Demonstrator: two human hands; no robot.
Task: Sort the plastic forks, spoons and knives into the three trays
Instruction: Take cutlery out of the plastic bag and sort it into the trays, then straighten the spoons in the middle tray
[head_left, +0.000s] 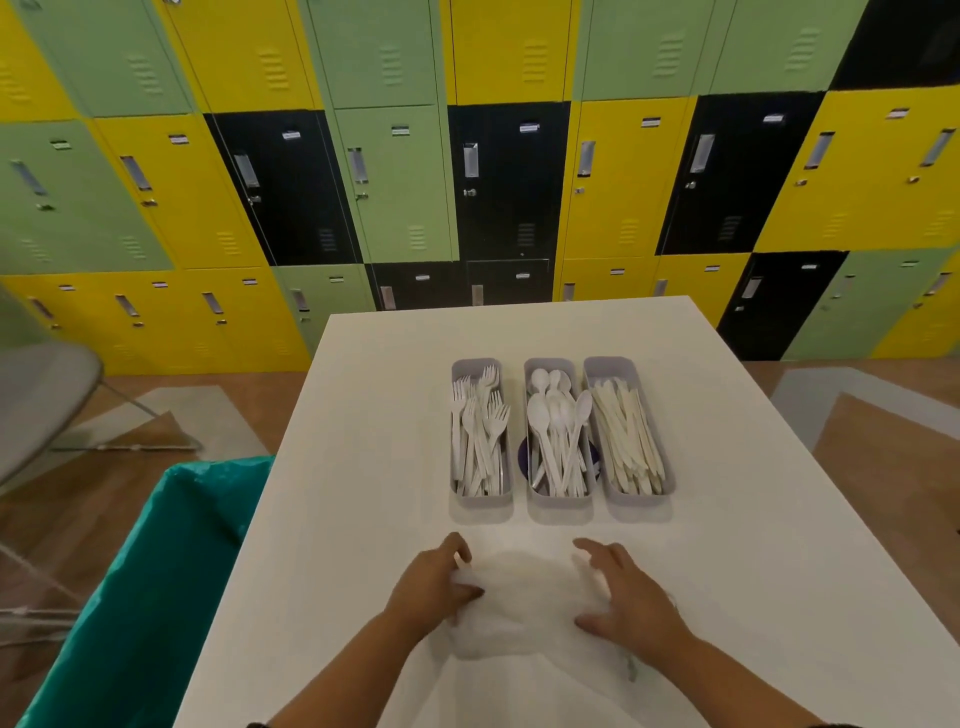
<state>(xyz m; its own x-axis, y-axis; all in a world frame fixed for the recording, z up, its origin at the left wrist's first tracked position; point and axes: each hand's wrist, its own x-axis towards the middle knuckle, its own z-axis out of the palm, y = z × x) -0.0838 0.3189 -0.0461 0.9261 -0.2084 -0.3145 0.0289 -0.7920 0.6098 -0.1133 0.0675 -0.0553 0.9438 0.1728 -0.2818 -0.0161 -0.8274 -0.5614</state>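
Head view, the only one. I'm standing at the white square worktop (363, 467), looking down at three long grey plastic trays (629, 498) sitting side by side past my hands. The left tray is holding the white plastic forks (480, 431), the middle one the white plastic spoons (556, 431), the right one the cream plastic knives (628, 436). Each tray is showing one kind only, as far as I can tell. A dark purple round thing (525, 457) is peeking out between the left and middle trays; I can't tell what it is.

Progress: I'm judging the sorting as done or nearly so. No loose cutlery is lying on the worktop. What I'm handling now is a crumpled clear plastic bag (524, 608), lying near my edge of the worktop, apart from the trays. It's too translucent and blurry to say whether any piece is left inside; it's looking empty.

My left hand (434, 587) is gripping the bag's left side, fingers curled into the plastic. My right hand (631, 603) is lying spread on the bag's right side, fingers wide and pressing, not closed around it. The trays with the sorted cutlery are straight ahead of both hands, not touching them.

A bin with a teal liner (171, 571) is standing just beside the worktop on my left, likely where the bag is going. Yellow, green and black lockers (509, 182) are filling the wall behind.
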